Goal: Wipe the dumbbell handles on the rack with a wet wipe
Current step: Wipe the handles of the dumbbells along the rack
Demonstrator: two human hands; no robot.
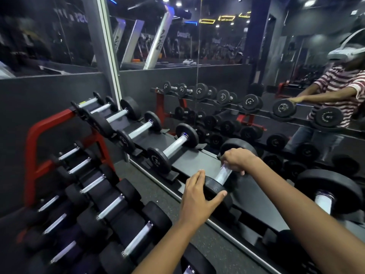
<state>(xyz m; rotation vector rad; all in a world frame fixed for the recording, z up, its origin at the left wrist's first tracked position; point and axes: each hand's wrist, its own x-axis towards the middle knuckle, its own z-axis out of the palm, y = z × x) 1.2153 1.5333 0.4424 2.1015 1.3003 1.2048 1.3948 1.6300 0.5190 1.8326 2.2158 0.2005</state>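
A black dumbbell lies on the top shelf of the rack (pixel 199 161), with its silver handle (pixel 222 175) showing between my hands. My left hand (pixel 199 196) grips the dumbbell's near weight plate (pixel 214 187), thumb over its rim. My right hand (pixel 237 160) is curled round the far part of the handle, and a bit of pale wet wipe (pixel 224 166) shows under its fingers. The far plate (pixel 237 145) rises behind my right hand.
More dumbbells line the top shelf to the left (pixel 171 147) and one stands at the right (pixel 327 192). A lower rack with a red frame (pixel 35 159) holds several smaller dumbbells. A wall mirror (pixel 256 76) behind the rack reflects a person in a striped shirt.
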